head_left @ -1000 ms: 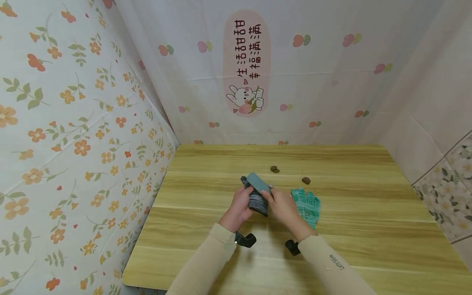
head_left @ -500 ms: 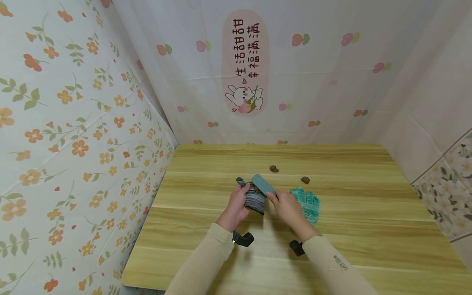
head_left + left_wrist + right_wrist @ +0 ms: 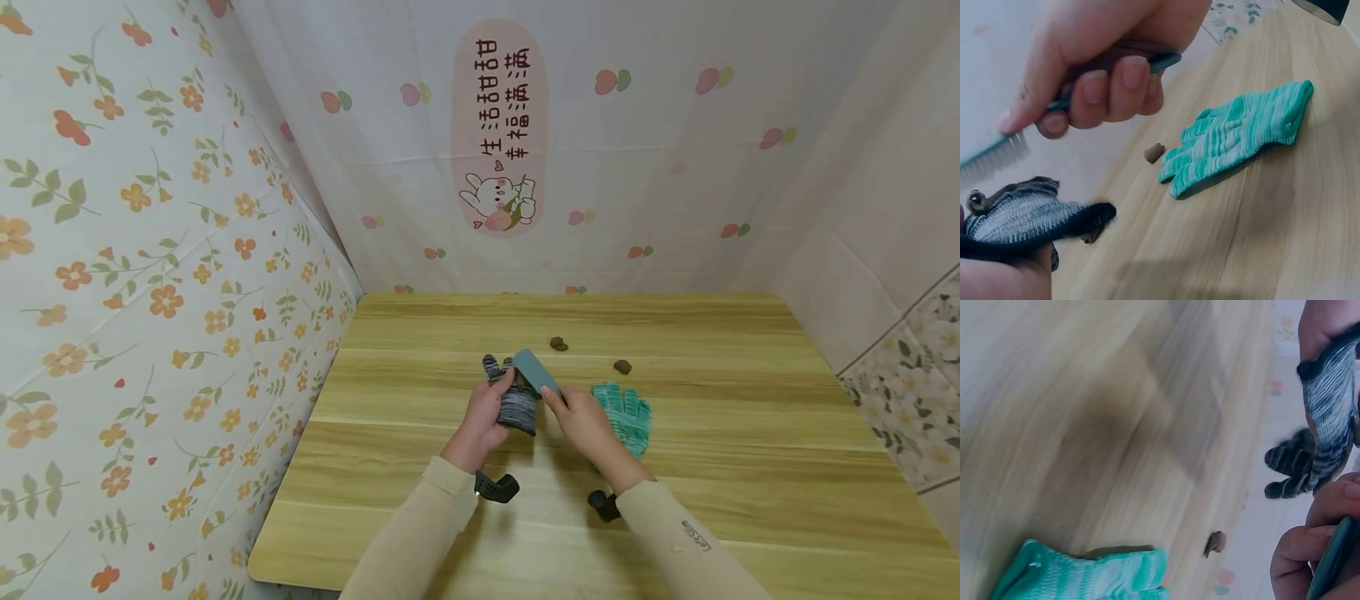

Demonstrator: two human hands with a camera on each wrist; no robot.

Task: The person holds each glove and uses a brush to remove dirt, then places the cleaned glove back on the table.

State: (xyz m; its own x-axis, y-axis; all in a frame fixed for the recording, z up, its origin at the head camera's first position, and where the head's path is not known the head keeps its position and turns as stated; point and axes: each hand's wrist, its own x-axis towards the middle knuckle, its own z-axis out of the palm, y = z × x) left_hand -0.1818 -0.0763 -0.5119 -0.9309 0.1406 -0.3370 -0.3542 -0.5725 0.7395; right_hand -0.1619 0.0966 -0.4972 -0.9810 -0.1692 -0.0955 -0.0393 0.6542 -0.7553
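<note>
Holds dark striped glove [image 3: 517, 410] above bench [image 3: 352, 508] in left grip [image 3: 483, 417]; clasps brush [image 3: 534, 371], near glove, in right grip [image 3: 587, 423]. Shows “幸福满满” on back curtain [image 3: 637, 167] (too small to read: lettering [image 3: 696, 536] on right sleeve [image 3: 660, 521]).

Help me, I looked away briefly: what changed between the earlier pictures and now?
Since the first picture, the right hand and the brush it grips have shifted slightly right; the left hand and the gray glove it holds have shifted slightly left, with more of that glove's fingers showing. Nothing was taken up or let go. The green glove and brown lumps stayed put.
</note>
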